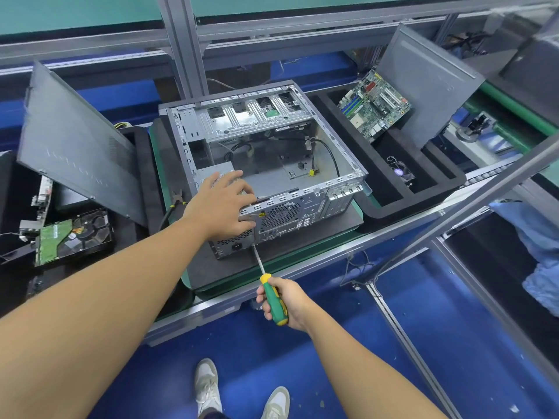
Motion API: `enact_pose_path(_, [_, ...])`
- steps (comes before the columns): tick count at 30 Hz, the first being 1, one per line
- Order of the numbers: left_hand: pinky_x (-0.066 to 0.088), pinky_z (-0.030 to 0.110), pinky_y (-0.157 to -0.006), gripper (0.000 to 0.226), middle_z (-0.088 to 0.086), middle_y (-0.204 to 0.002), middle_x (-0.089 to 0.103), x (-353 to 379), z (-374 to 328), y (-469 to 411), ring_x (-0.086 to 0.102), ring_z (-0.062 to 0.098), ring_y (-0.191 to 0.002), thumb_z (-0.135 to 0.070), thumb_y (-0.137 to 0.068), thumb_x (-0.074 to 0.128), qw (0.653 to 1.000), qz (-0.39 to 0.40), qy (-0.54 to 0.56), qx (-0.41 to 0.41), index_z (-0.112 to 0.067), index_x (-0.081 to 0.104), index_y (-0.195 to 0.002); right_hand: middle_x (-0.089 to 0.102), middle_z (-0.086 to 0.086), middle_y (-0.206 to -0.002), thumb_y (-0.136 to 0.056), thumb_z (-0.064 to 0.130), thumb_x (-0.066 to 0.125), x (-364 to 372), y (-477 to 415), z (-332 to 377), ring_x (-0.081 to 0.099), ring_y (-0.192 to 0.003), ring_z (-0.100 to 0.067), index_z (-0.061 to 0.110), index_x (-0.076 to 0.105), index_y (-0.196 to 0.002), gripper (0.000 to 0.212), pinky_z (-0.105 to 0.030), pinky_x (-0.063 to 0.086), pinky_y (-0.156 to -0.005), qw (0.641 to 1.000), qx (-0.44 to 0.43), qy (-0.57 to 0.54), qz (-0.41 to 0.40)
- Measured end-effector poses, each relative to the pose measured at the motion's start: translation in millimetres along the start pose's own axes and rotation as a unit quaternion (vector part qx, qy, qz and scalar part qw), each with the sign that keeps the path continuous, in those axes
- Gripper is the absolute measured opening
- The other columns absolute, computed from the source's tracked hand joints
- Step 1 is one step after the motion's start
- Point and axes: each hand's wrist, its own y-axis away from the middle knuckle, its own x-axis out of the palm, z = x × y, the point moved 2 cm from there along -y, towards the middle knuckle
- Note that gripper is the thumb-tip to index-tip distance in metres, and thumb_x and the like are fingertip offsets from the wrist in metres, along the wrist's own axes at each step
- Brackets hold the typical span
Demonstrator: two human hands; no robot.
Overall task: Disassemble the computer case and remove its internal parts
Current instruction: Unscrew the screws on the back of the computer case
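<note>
1. Right hand (292,300), nearest the body, is wrapped round the green-yellow handle of the screwdriver (273,305). The shaft runs up and its tip meets the case's rear panel at the power supply's right edge.
2. Left hand (222,207) lies fingers-spread on top of the power supply (230,246) and the rear rim. It is pressing down, not curled round anything.
3. Computer case (302,207) lies on its side on a dark mat at bench centre, open side up. It is mostly gutted, with loose black cables left inside and the drive cage at the far end.
4. Handling guess: the steel shell is stiff, fairly light now, with sharp stamped edges. Brace it on the rear rim, as the left hand does.
5. The power supply is probably the heaviest part left, rigid and boxy. Once its screws are out, take it by the body from inside the case, not by the cables.
6. Pliers (177,201) lie just left of the case.
7. Hard drive (72,237) sits in the left tray, with a side panel (75,146) leaning above it.
8. Motherboard (373,105) is propped in the far right foam tray (393,204). It is fragile, so hold it by the edges only.
</note>
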Motion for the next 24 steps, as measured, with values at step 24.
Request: enact_pose_path(24, [0.010, 0.050, -0.121, 0.056, -0.014, -0.142, 0.044, 2, 1, 0, 0.012, 0.019, -0.151, -0.068, -0.090, 0.045, 1.000, -0.002, 0.000, 0.002, -0.035, 0.055, -0.134, 0.060, 0.000, -0.092, -0.099, 0.044, 0.053, -7, -1, -9, 0.055, -0.055, -0.017, 0.022, 0.055, -0.101, 0.022, -0.032, 0.054, -0.050, 0.939, -0.148, 0.255, -0.178])
